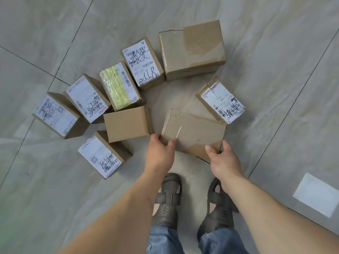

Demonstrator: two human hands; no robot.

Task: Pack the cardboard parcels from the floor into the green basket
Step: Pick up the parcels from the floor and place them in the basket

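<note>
Nine cardboard parcels (192, 133) ring a grey tiled floor (275, 52)

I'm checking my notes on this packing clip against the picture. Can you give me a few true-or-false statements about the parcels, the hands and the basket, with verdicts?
1. Both hands grip one unlabelled parcel. True: the left hand holds its near left corner, the right hand its near right corner.
2. The green basket stands beside the parcels. False: no basket is in view.
3. One parcel carries yellow tape. True.
4. Every parcel shows a white label. False: the large parcel at the far side and the small box show plain cardboard tops.
5. The parcels are stacked in a pile. False: they lie spread on the floor.
</note>
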